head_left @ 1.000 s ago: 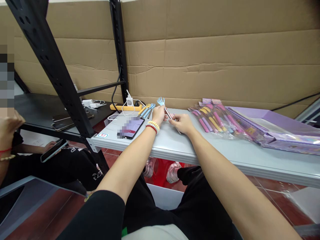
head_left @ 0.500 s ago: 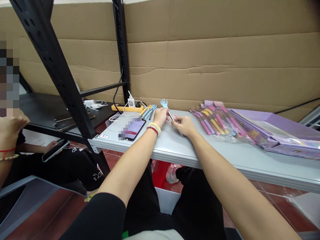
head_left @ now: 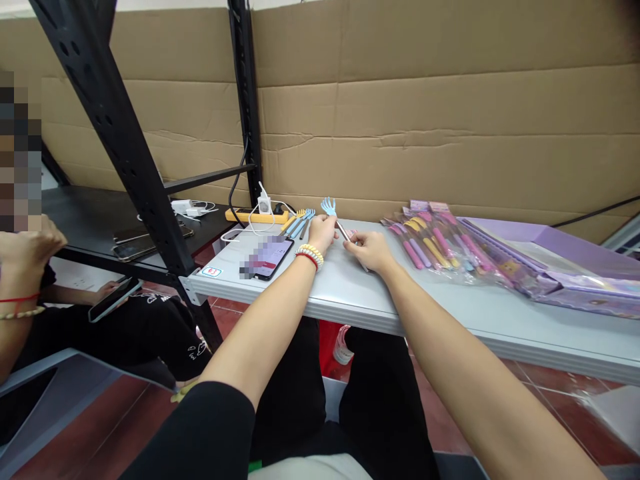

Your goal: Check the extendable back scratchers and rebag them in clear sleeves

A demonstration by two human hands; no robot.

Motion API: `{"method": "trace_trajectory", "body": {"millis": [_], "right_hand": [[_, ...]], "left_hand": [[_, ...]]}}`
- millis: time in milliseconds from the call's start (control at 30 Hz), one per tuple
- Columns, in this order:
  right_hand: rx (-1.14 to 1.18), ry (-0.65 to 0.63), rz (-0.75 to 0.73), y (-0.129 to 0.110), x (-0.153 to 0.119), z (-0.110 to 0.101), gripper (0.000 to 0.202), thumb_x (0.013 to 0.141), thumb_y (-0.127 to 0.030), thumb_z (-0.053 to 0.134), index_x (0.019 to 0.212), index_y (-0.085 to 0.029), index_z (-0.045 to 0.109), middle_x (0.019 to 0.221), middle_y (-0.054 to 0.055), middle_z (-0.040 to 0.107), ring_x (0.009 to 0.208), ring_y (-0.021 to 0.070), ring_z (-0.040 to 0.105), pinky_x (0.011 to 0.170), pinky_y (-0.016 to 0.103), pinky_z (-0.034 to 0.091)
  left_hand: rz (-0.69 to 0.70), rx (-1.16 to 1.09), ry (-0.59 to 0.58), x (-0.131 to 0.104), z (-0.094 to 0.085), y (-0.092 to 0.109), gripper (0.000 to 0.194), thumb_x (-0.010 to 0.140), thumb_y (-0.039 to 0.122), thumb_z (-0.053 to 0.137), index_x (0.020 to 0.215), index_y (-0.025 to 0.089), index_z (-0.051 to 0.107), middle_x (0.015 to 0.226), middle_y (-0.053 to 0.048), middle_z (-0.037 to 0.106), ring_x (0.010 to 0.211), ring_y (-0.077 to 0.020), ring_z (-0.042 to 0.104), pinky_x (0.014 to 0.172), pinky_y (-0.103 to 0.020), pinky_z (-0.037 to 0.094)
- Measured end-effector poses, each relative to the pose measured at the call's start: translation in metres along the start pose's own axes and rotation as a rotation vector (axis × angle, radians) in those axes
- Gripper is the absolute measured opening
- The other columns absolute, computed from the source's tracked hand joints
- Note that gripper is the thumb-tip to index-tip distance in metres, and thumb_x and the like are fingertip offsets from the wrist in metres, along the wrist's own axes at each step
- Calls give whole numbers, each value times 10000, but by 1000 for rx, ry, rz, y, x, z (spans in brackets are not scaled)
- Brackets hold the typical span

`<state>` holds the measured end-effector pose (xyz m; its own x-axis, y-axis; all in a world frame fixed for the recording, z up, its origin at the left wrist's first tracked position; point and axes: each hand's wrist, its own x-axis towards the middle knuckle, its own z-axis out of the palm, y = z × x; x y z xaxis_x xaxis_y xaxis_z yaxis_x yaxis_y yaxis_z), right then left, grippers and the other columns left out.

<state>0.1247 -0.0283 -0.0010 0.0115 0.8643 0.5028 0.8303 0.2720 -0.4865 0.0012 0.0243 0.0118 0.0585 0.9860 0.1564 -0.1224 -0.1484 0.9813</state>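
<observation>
Both hands are closed on one back scratcher [head_left: 329,207], whose light-blue, claw-shaped head points up and away from me. My left hand [head_left: 323,232] pinches it just below the head. Lower down, my right hand [head_left: 367,251] grips its thin metallic shaft, which slants down to the right. Left of my left hand lie several yellow and blue back scratchers [head_left: 299,223]. A phone [head_left: 273,260] with a lit screen rests beside my left wrist. To the right of my right hand, a pile of back scratchers in clear plastic bags [head_left: 435,243] shows pink, purple and yellow handles.
A purple box [head_left: 565,290] stands on the grey shelf table [head_left: 350,293] at right. A yellow power strip [head_left: 257,216] with white cables sits at the back left. A black metal post [head_left: 115,133] rises at left, beyond which a person's hand [head_left: 113,293] holds a phone.
The view has shifted slightly, and my knees have moved under the table. More of the metallic shaft shows between my hands. Both hands keep their hold on the back scratcher.
</observation>
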Motion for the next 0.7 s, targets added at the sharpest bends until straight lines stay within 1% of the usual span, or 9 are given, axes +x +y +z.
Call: {"method": "trace_trajectory", "body": {"millis": [133, 300, 433, 567, 700], "right_hand": [[20, -28, 6, -2, -1, -2, 274, 681, -392, 528, 608, -144, 619, 453, -18, 422, 522, 122, 411, 563, 264, 276], [59, -95, 10, -5, -2, -3, 246, 662, -376, 505, 648, -150, 601, 423, -45, 385, 482, 105, 365, 556, 266, 267], [102, -116, -15, -4, -2, -3, 242, 652, -387, 492, 608, -158, 557, 409, -56, 368, 473, 92, 337, 551, 273, 261], [144, -123, -46, -3, -2, -3, 249, 640, -407, 485, 574, -170, 523, 402, -66, 322, 477, 88, 312, 543, 275, 251], [142, -119, -48, -2, -1, -2, 252, 633, -412, 484, 538, -178, 488, 414, -61, 301, 484, 90, 309, 544, 274, 250]], "left_hand": [[-9, -22, -14, -1, 0, 1, 153, 816, 205, 477, 665, 180, 475, 722, -17, 621, 419, -58, 472, 402, -207, 295], [-16, -72, -70, -3, 1, 2, 143, 822, 208, 479, 684, 175, 460, 721, -23, 626, 426, -51, 467, 412, -193, 297], [-7, -102, -91, -4, 2, 3, 156, 838, 199, 452, 684, 174, 460, 653, -1, 584, 430, -55, 470, 410, -191, 295], [13, -133, -112, -5, 3, 4, 205, 844, 175, 429, 640, 175, 455, 589, 21, 524, 416, -55, 449, 409, -197, 295], [24, -149, -118, -5, 3, 3, 228, 850, 182, 446, 622, 174, 456, 579, 20, 519, 410, -55, 443, 407, -199, 288]]}}
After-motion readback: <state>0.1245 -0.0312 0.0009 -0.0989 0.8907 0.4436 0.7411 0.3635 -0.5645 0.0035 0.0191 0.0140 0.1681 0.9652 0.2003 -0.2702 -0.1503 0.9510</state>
